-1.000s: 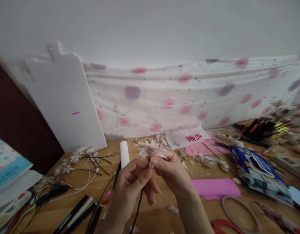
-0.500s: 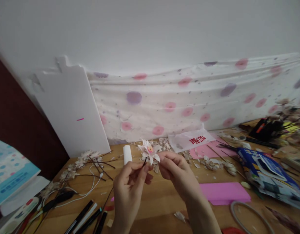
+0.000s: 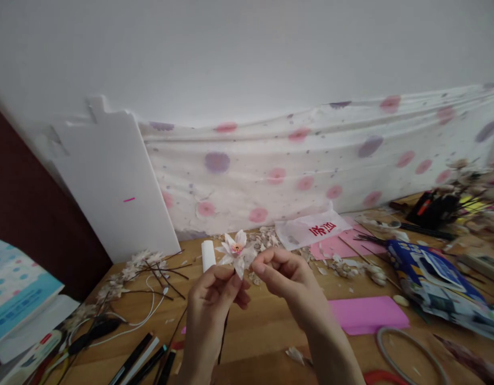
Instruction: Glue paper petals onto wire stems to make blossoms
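Note:
A white paper-like flower with a pink and yellow centre stands upright in the middle of the view. My left hand is closed around its dark stem, just under the petals, and the stem's lower part shows below the fingers. On the other side, my right hand has thumb and forefinger pinched together at the tip of a right-hand petal. Whether the petal is fully between those fingertips is hard to make out. Loose pale petals lie on the wooden table behind the flower.
Finished-looking white flower sprigs and a white cable lie at left, near pens. To the right are folded pink paper, a blue packet and a grey ring. A white foam board leans against the wall.
The flower has turned, its face tilting upward and slightly left, and more stem shows under my left hand. My right hand has shifted a little left along with the view.

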